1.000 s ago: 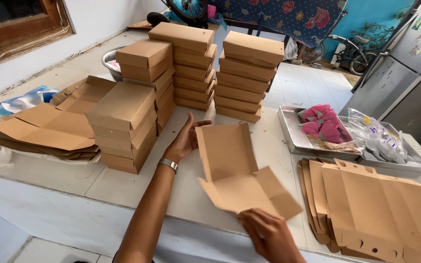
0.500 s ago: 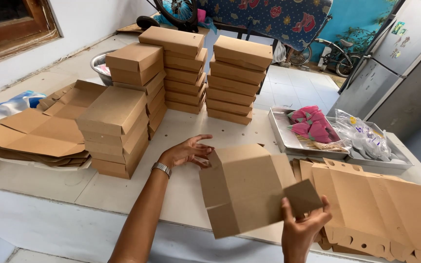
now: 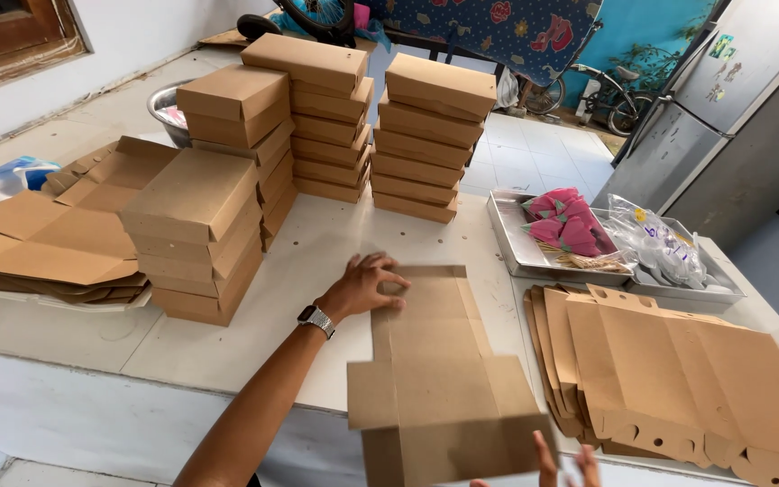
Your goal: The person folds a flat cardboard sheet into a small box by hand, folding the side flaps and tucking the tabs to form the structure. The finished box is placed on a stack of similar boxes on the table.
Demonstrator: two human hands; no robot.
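left hand [image 3: 362, 287] fingers spread flat, pinning the light, stiff flat brown cardboard box blank [image 3: 439, 370]; right hand [image 3: 563, 462] fingers grip its near edge, best held by edges.

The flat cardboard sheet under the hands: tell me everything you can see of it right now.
The flat cardboard sheet is plain brown card, an unfolded box blank with creased panels and side flaps. It lies opened out on the white table, its near end past the table edge toward the camera. The left hand, wristwatch on its wrist, presses the far left corner. The right hand shows only fingertips at the near right edge. It is unprinted and looks undamaged.
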